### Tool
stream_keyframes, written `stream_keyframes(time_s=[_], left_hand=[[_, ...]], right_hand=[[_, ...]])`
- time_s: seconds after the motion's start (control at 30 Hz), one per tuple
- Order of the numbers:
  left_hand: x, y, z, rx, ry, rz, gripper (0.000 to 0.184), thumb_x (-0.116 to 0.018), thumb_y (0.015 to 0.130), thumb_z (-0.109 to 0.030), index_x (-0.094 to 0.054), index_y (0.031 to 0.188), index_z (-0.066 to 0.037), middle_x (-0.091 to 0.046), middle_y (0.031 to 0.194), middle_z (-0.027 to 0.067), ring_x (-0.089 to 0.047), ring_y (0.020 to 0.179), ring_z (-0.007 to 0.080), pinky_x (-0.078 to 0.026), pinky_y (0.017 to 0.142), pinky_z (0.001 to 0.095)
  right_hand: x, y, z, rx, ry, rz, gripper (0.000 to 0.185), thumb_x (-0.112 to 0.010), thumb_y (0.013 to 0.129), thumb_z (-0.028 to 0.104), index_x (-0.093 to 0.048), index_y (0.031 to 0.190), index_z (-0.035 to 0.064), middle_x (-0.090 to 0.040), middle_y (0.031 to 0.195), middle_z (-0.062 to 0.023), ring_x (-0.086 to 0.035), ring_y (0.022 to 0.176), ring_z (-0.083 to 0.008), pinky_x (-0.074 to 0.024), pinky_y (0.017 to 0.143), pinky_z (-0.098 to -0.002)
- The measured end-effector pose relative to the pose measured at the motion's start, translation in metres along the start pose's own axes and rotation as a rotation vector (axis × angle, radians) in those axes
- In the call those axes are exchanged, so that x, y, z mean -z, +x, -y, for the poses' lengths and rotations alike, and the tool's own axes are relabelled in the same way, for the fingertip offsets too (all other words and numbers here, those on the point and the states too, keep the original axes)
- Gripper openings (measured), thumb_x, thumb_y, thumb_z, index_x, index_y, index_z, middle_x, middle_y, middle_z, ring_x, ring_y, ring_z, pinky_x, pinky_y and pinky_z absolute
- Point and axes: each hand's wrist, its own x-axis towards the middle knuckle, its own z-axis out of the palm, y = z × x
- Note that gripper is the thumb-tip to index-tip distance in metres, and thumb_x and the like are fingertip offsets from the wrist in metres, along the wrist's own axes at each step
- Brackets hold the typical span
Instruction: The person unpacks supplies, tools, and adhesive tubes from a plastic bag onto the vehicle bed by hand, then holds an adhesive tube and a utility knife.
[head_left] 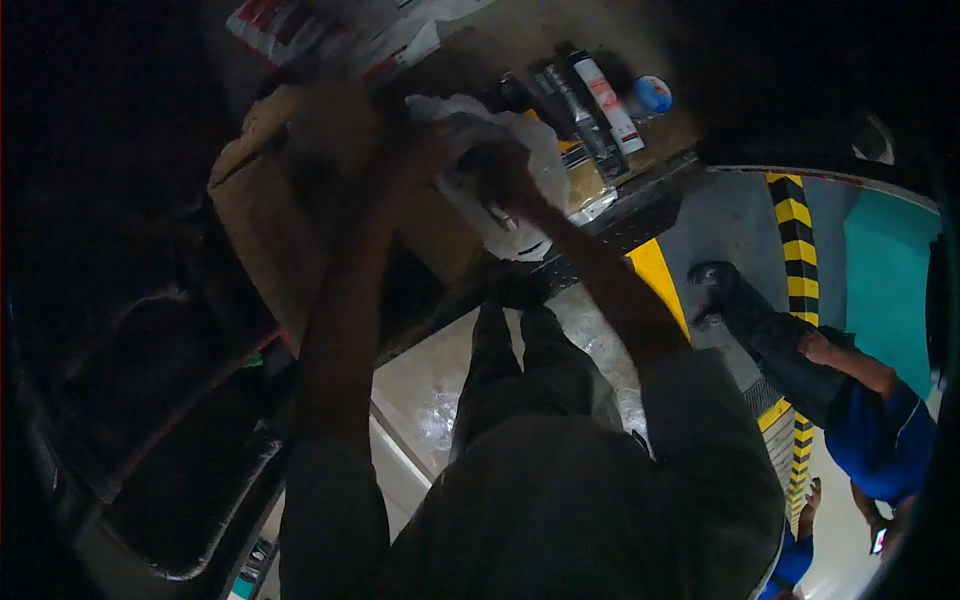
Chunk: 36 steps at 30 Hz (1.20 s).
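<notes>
A crumpled white plastic bag [540, 165] is opened out at the edge of a dark surface. My left hand [425, 155] is at the bag's left side, touching or just over it; its fingers are lost in shadow and blur. Over the middle of the bag is my right hand [500, 175], its fingers curled around something dark. A small shiny piece [502, 217] shows below those fingers, its kind unclear. To the left, partly behind my left forearm, stands an open brown cardboard box [265, 190].
Right of the bag lie a white and red cartridge tube [607, 100], a dark tube [585, 115] and a blue round lid or roll [653, 95]. Printed plastic packaging [280, 30] is at the top. A person in blue [880, 445] is at the right, beside yellow-black floor striping [797, 240].
</notes>
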Motion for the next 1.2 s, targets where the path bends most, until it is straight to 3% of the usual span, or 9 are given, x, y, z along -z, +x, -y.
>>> stream_keyframes(time_s=[0.07,0.2,0.27,0.4,0.7,0.9,1.0,1.1,1.2], left_hand=[[-0.027,-0.009,0.024,-0.137,0.076,-0.071,0.039,-0.056,0.079,-0.016,-0.056,0.117,-0.009,-0.056,0.118,0.0118,-0.055,0.106,0.0274,-0.045,0.089,0.0376],[-0.017,-0.008,0.016,0.587,-0.339,0.211,0.040,-0.054,0.079,-0.012,-0.053,0.119,-0.005,-0.054,0.120,0.0146,-0.051,0.113,0.0284,-0.042,0.093,0.0378],[-0.013,-0.006,0.017,0.556,-0.186,0.263,0.042,-0.055,0.079,-0.011,-0.052,0.120,-0.005,-0.052,0.121,0.0165,-0.048,0.115,0.0298,-0.040,0.095,0.0386],[-0.003,-0.004,0.003,0.548,-0.140,0.102,0.044,-0.061,0.076,-0.014,-0.053,0.118,-0.004,-0.050,0.122,0.0188,-0.047,0.115,0.0338,-0.038,0.097,0.0406],[-0.002,-0.006,0.011,0.536,-0.248,0.033,0.039,-0.063,0.078,-0.016,-0.055,0.114,-0.001,-0.053,0.117,0.0202,-0.051,0.110,0.0317,-0.039,0.094,0.0396],[0.007,-0.004,0.004,0.598,-0.432,-0.061,0.026,-0.058,0.083,-0.011,-0.059,0.108,-0.003,-0.063,0.096,0.0159,-0.062,0.088,0.0266,-0.047,0.080,0.0345],[0.002,-0.005,0.005,0.474,-0.359,-0.197,0.019,-0.056,0.084,-0.008,-0.060,0.102,-0.002,-0.064,0.087,0.0140,-0.062,0.077,0.0241,-0.047,0.071,0.0339],[0.018,0.002,-0.021,0.696,-0.464,-0.240,0.013,-0.058,0.083,-0.008,-0.062,0.094,-0.001,-0.064,0.088,0.0138,-0.061,0.077,0.0230,-0.047,0.070,0.0344],[0.005,0.002,-0.004,0.415,-0.224,-0.522,0.011,-0.060,0.083,-0.012,-0.062,0.088,-0.002,-0.065,0.087,0.0133,-0.061,0.077,0.0229,-0.047,0.071,0.0331]], right_hand=[[0.033,-0.015,0.073,-0.395,0.196,-0.221,0.033,-0.055,0.083,0.022,-0.056,0.109,0.0023,-0.061,0.098,-0.0186,-0.059,0.088,-0.0354,-0.0452,0.079,-0.0424],[0.026,-0.051,0.083,-0.704,0.209,0.249,0.042,-0.055,0.083,0.021,-0.047,0.119,0.0012,-0.062,0.086,-0.0213,-0.061,0.085,-0.0367,-0.0450,0.078,-0.0468],[0.030,-0.047,0.085,-0.868,0.432,0.169,0.045,-0.055,0.082,0.017,-0.043,0.122,0.0009,-0.062,0.084,-0.0219,-0.061,0.083,-0.0368,-0.0462,0.075,-0.0472],[0.005,-0.053,0.064,-0.428,0.051,0.324,0.044,-0.055,0.080,0.013,-0.041,0.120,-0.0010,-0.063,0.085,-0.0218,-0.062,0.081,-0.0361,-0.0487,0.069,-0.0466],[0.036,-0.035,0.077,-0.482,0.122,0.270,0.038,-0.051,0.081,0.009,-0.047,0.119,0.0036,-0.060,0.094,-0.0146,-0.060,0.086,-0.0309,-0.0492,0.070,-0.0464],[0.005,-0.066,0.041,-0.261,0.073,-0.169,0.028,-0.044,0.086,0.012,-0.050,0.112,0.0019,-0.060,0.099,-0.0218,-0.060,0.088,-0.0372,-0.0486,0.075,-0.0446],[0.040,-0.055,0.021,-0.323,0.089,0.534,0.037,-0.046,0.083,0.010,-0.048,0.119,0.0029,-0.056,0.110,-0.0230,-0.058,0.093,-0.0370,-0.0471,0.081,-0.0442],[0.056,-0.057,0.046,-0.600,0.402,0.376,0.045,-0.050,0.079,0.009,-0.045,0.122,0.0025,-0.045,0.124,-0.0250,-0.050,0.109,-0.0361,-0.0439,0.088,-0.0452],[-0.001,-0.076,0.062,-0.167,0.131,0.040,0.043,-0.051,0.079,0.010,-0.044,0.121,0.0017,-0.041,0.126,-0.0282,-0.045,0.115,-0.0360,-0.0404,0.094,-0.0434]])
